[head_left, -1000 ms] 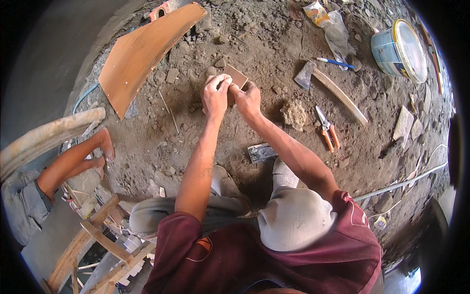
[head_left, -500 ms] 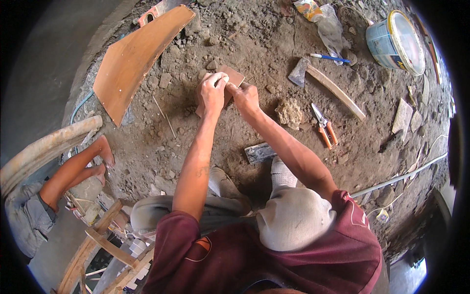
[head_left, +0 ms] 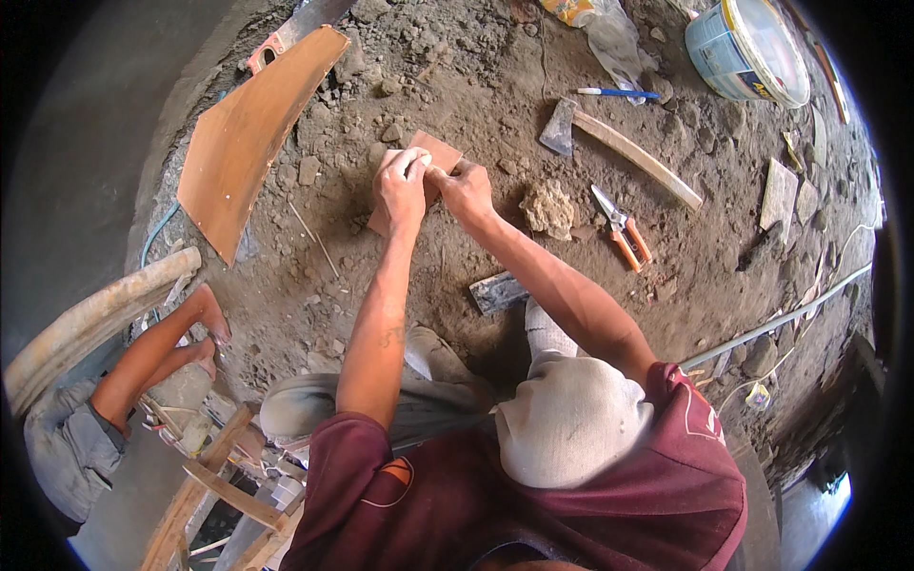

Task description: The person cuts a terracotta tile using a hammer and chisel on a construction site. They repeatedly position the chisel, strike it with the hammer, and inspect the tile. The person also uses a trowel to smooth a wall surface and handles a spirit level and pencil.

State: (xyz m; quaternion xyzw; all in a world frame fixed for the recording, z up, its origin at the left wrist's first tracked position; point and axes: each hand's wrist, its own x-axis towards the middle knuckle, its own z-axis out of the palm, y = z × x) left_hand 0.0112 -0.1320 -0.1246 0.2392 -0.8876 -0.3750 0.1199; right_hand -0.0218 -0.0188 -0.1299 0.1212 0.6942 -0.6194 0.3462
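Observation:
My left hand [head_left: 404,187] and my right hand [head_left: 464,193] are close together over a small flat piece of brown board [head_left: 436,147]. Both are closed on it, with the fingertips almost meeting near its upper part. The board's far end and a lower left corner show past my hands; the rest is covered. Whether something small is pinched between the fingertips I cannot make out. To the right of my hands lie a rough stone [head_left: 547,210], orange-handled snips [head_left: 623,228] with parted blades, and a hatchet [head_left: 633,157] with a pale wooden handle.
A larger brown panel [head_left: 252,143] leans at the left, with a handsaw [head_left: 295,33] behind it. A blue pen [head_left: 619,93] and a lidded bucket [head_left: 728,57] are far right. A dusty block [head_left: 498,292] lies near my feet. Another person's bare legs [head_left: 167,352] show at left.
The view has shifted a little, so the ground things sit slightly further left and higher or lower. Both hands keep their hold on the board, with hardly any change in their grip.

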